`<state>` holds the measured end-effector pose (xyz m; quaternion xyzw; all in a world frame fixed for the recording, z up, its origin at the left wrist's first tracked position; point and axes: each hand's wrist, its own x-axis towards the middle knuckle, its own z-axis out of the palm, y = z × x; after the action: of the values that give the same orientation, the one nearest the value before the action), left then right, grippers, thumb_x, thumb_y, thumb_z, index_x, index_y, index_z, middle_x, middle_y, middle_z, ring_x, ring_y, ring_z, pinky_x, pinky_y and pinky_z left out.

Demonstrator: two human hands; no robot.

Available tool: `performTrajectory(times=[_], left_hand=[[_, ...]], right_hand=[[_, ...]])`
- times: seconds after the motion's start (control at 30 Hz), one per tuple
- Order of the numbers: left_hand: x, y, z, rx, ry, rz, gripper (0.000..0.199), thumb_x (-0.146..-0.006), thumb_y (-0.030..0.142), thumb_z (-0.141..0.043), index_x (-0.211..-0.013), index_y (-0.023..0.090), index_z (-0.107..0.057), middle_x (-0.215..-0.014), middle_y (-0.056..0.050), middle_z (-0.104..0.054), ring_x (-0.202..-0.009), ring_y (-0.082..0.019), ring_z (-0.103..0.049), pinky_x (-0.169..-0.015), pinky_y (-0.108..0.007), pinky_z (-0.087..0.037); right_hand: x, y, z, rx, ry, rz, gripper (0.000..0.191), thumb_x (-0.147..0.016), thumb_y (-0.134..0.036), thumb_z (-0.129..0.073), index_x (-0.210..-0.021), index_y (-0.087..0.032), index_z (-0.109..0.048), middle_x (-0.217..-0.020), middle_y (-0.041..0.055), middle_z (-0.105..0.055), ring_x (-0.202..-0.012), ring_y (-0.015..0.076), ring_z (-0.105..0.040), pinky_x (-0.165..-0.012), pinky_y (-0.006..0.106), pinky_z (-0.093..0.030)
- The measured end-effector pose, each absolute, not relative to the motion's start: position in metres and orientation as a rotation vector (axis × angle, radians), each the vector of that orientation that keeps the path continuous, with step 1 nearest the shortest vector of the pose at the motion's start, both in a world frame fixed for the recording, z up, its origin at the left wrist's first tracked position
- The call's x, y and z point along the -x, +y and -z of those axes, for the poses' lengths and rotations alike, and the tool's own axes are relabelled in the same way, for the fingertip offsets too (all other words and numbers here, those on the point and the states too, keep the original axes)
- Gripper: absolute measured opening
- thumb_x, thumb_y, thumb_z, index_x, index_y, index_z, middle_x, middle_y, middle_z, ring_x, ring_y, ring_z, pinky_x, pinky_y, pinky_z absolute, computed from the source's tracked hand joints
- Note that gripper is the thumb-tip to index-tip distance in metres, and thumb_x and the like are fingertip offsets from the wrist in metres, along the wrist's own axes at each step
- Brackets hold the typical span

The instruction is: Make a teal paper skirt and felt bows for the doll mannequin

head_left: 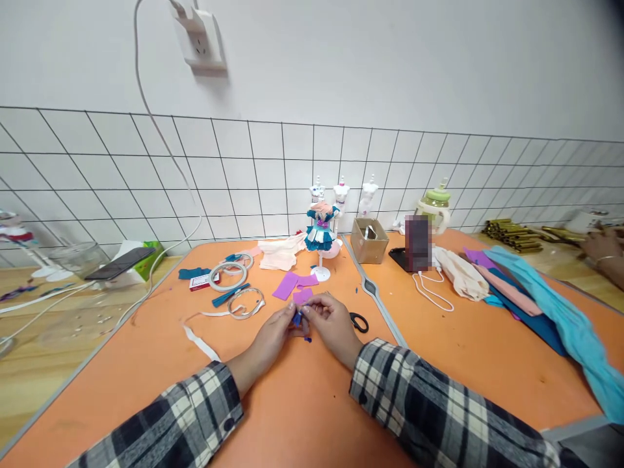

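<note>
My left hand (275, 330) and my right hand (333, 323) meet over the orange table, fingertips pinched together on a small dark blue piece (297, 318). Part of the blue piece is hidden by the fingers. Just beyond the hands lie purple pieces (285, 285). Black-handled scissors (359, 322) lie beside my right hand, their blades hidden. Behind stands a small dress form in a teal and white dress (319, 234) with a purple bow. A white ribbon (201, 343) runs close to my left forearm.
Tape rolls (228, 277) and teal strips (194, 273) lie left. A cardboard box (369, 242), upright phone (418, 244), bottle (435, 207) and folded fabrics (526, 292) stand or lie right. Another person's hand (602, 247) is at the far right.
</note>
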<state>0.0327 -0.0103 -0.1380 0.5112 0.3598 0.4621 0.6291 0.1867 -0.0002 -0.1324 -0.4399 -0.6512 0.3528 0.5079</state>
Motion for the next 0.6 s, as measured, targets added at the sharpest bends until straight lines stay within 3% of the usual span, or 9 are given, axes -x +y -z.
performTrajectory(times=[0.07,0.17,0.33,0.6], left_hand=[[-0.031,-0.011,0.136,-1.164,0.813,-1.063,0.052,-0.089,0.064,-0.048,-0.100,0.016,-0.067,-0.091,-0.008,-0.063,-0.090,-0.022,-0.060,-0.081,-0.039,-0.054],[-0.029,-0.013,0.131,-1.192,0.816,-1.055,0.043,-0.085,0.056,-0.062,-0.107,0.019,-0.067,-0.106,-0.009,-0.063,-0.099,-0.023,-0.058,-0.083,-0.037,-0.054],[-0.030,-0.013,0.128,-1.321,0.847,-1.003,0.035,-0.075,0.046,-0.077,-0.092,0.016,-0.069,-0.084,-0.003,-0.063,-0.080,-0.018,-0.059,-0.076,-0.034,-0.054],[-0.029,-0.015,0.125,-1.257,0.892,-0.988,0.028,-0.075,0.040,-0.077,-0.089,0.017,-0.069,-0.085,-0.003,-0.067,-0.080,-0.019,-0.060,-0.077,-0.033,-0.052]], right_hand=[[-0.194,0.000,0.132,1.037,-1.539,-0.857,0.019,-0.082,-0.035,-0.062,-0.086,-0.018,-0.068,-0.084,0.0034,-0.065,-0.072,0.0148,-0.056,-0.064,0.026,-0.043],[-0.202,0.000,0.132,1.052,-1.535,-0.912,0.018,-0.081,-0.034,-0.064,-0.088,-0.018,-0.068,-0.081,0.0028,-0.066,-0.066,0.0138,-0.054,-0.061,0.026,-0.043],[-0.200,-0.004,0.133,0.966,-1.544,-0.981,0.015,-0.077,-0.027,-0.069,-0.088,-0.019,-0.070,-0.081,0.0029,-0.064,-0.070,0.0142,-0.055,-0.064,0.026,-0.045],[-0.198,-0.007,0.134,0.977,-1.452,-1.139,0.014,-0.073,-0.027,-0.071,-0.082,-0.019,-0.065,-0.076,0.0007,-0.062,-0.071,0.0145,-0.054,-0.063,0.026,-0.046]])
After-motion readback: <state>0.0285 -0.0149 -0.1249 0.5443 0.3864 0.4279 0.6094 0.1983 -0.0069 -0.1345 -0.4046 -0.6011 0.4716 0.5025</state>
